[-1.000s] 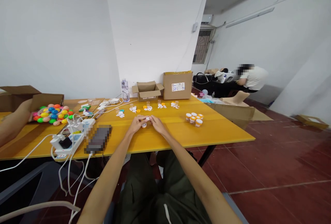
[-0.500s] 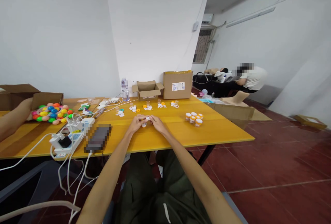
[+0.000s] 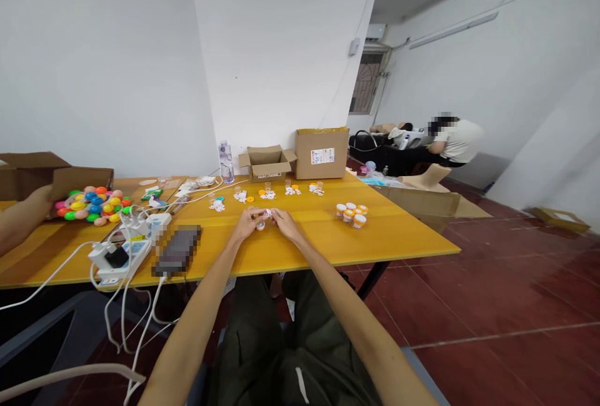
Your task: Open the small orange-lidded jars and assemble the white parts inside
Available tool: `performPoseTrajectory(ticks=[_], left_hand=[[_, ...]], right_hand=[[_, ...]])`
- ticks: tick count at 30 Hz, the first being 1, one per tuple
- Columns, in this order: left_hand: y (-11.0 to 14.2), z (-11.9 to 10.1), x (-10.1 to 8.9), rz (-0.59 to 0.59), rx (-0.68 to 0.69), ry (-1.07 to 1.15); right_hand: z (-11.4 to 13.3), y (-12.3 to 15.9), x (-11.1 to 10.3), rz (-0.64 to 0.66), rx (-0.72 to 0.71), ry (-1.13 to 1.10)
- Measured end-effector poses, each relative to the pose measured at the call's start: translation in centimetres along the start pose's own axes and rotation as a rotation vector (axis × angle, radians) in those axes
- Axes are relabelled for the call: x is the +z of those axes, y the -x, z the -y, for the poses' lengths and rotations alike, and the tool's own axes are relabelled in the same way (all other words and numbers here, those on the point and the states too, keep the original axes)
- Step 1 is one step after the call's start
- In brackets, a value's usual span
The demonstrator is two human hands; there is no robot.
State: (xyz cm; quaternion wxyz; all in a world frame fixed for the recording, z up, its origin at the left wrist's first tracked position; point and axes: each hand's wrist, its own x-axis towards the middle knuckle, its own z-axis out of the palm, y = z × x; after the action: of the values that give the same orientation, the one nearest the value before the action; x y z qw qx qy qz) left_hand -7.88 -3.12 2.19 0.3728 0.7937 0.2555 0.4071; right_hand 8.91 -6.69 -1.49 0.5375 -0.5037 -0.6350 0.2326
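Close together above the table's near middle, my left hand [image 3: 247,225] and my right hand [image 3: 284,225] are closed with their fingertips around small white pieces [image 3: 267,212] with dark marks. The pieces are too small to make out fully. Just below the fingers of my left hand stands a small jar [image 3: 260,227], partly hidden by them. Farther back, several little piles of similar white pieces [image 3: 267,195] lie in a row, with clear cups [image 3: 288,185] and orange lids [image 3: 250,200] beside them. Several white-lidded orange jars [image 3: 359,221] stand grouped to the right.
An open carton [image 3: 268,163] and a closed cardboard box [image 3: 321,155] stand at the back by a water bottle [image 3: 225,162]. Leftward are a phone [image 3: 177,250], a cabled power strip [image 3: 135,250], and colourful balls [image 3: 96,205] near another person's arm [image 3: 25,218].
Between my fingertips, the white piece has shifted and now looks spread into more than one piece. My hands stay in nearly the same place. The other person's arm at left moved slightly.
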Motion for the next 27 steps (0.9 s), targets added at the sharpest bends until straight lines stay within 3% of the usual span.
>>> performPoseTrajectory(ticks=[11,19,27], left_hand=[[-0.18,0.44,0.33,-0.11,-0.056,-0.089],[0.17,0.4,0.05,-0.234,0.001,-0.457],[0.5,0.78,0.19,-0.3,-0.127,-0.544]], right_hand=[[0.62,0.09,-0.16,-0.035,0.031,-0.035],[0.55,0.02,-0.26,-0.116,0.025,-0.024],[0.54,0.13,-0.16,-0.125,0.044,-0.081]])
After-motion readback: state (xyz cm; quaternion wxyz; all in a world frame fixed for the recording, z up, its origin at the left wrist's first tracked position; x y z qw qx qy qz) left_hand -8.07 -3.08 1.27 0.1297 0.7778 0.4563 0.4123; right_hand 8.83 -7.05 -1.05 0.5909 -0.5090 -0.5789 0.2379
